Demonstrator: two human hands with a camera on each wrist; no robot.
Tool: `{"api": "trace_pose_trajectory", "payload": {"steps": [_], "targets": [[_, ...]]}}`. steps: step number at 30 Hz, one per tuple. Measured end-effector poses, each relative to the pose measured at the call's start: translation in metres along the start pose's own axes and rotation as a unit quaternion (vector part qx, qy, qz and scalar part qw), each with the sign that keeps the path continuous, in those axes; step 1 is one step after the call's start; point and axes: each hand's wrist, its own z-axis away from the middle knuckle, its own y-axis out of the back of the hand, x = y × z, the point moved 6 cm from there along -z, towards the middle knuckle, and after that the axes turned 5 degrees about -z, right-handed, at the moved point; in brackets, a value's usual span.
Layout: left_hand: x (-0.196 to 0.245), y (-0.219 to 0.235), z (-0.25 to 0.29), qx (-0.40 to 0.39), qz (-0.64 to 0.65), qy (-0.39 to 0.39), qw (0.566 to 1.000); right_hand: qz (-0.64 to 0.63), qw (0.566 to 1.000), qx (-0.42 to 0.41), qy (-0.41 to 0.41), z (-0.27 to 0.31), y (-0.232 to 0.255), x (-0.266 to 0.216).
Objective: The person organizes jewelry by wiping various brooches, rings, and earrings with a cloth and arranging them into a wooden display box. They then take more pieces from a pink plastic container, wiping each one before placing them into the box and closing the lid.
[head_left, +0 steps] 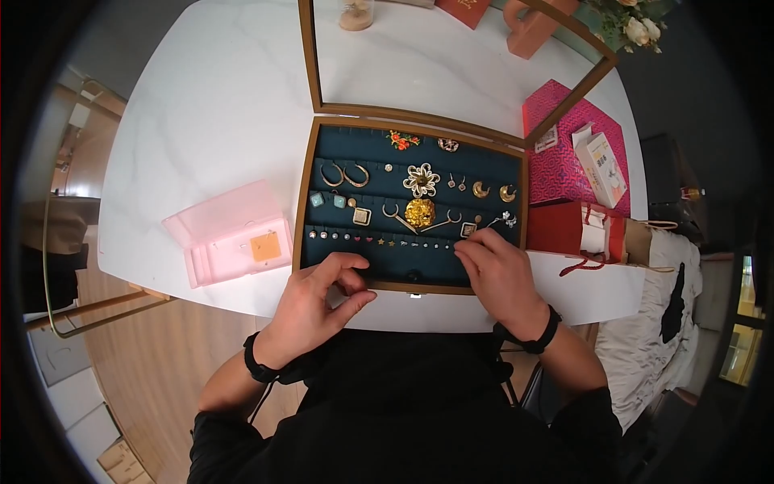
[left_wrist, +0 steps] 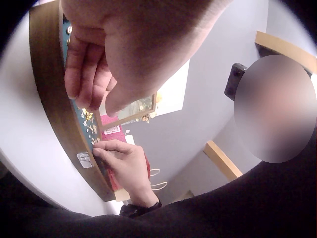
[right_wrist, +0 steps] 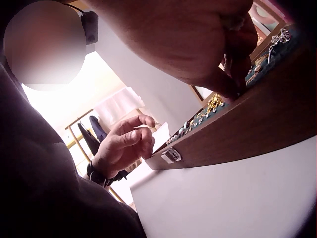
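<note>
A wooden jewelry case (head_left: 305, 211) with a dark teal lining and a raised glass lid (head_left: 387, 114) holds rows of earrings and brooches. In the head view, the thumb and forefinger of the right hand (head_left: 508, 282) pinch at the right end of the lowest row of small studs (head_left: 403, 244); the stud between them is mostly hidden. The left hand (head_left: 318, 302) hovers over the case's front left corner, fingers loosely curled and thumb apart, holding nothing. In the right wrist view, the right hand (right_wrist: 198, 44) reaches inside the front wall (right_wrist: 237, 129).
An opened pink box (head_left: 197, 270) with an orange-yellow square lies left of the case. To the right are a patterned pink box (head_left: 552, 109) with a small white carton (head_left: 605, 169) on it, and a red paper bag (head_left: 556, 230). A vase (head_left: 528, 36) and flowers stand at the back right.
</note>
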Motion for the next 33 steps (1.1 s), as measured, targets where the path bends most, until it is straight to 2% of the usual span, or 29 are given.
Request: {"api": "trace_pose_trajectory", "payload": {"steps": [4, 5, 7, 8, 10, 11, 14, 15, 17, 20, 22, 23, 25, 33], "targets": [[-0.006, 0.005, 0.006, 0.027, 0.008, -0.006, 1.000, 0.041, 0.999, 0.014, 0.011, 0.001, 0.003, -0.004], [-0.002, 0.010, 0.008, 0.041, -0.001, -0.045, 0.998, 0.050, 0.999, 0.011, 0.009, 0.001, 0.004, -0.006], [-0.001, 0.021, 0.015, 0.044, 0.006, -0.059, 0.997, 0.038, 0.999, 0.016, -0.005, 0.004, 0.009, -0.009], [-0.004, 0.032, 0.021, 0.058, -0.012, -0.040, 0.997, 0.030, 0.999, 0.037, -0.003, 0.006, 0.014, -0.014], [0.002, 0.047, 0.032, 0.034, -0.041, -0.109, 0.993, 0.027, 0.999, 0.046, -0.005, 0.006, 0.020, -0.027], [-0.004, 0.059, 0.038, 0.039, -0.048, -0.100, 0.993, 0.016, 0.999, 0.043, 0.001, 0.007, 0.020, -0.033], [-0.027, 0.107, 0.061, 0.133, -0.140, -0.078, 0.978, -0.016, 1.000, 0.015, 0.012, 0.010, 0.018, -0.047], [-0.038, 0.126, 0.068, 0.154, -0.162, 0.007, 0.975, -0.030, 0.999, 0.001, 0.025, 0.009, 0.015, -0.053], [-0.056, 0.157, 0.078, 0.231, -0.194, 0.045, 0.952, -0.043, 0.998, -0.015, 0.037, 0.004, 0.009, -0.065], [-0.069, 0.174, 0.076, 0.234, -0.226, 0.070, 0.943, -0.054, 0.996, -0.035, 0.069, -0.005, -0.002, -0.083], [-0.068, 0.169, 0.070, 0.194, -0.317, -0.002, 0.928, -0.075, 0.989, -0.060, 0.112, -0.010, -0.011, -0.093], [-0.071, 0.168, 0.068, 0.193, -0.314, 0.001, 0.930, -0.075, 0.989, -0.064, 0.111, -0.013, -0.014, -0.097], [-0.069, 0.158, 0.059, 0.147, -0.345, -0.050, 0.926, -0.076, 0.986, -0.080, 0.128, -0.018, -0.019, -0.106], [-0.076, 0.155, 0.045, 0.132, -0.392, -0.043, 0.910, -0.115, 0.973, -0.102, 0.174, -0.042, -0.037, -0.125]]}}
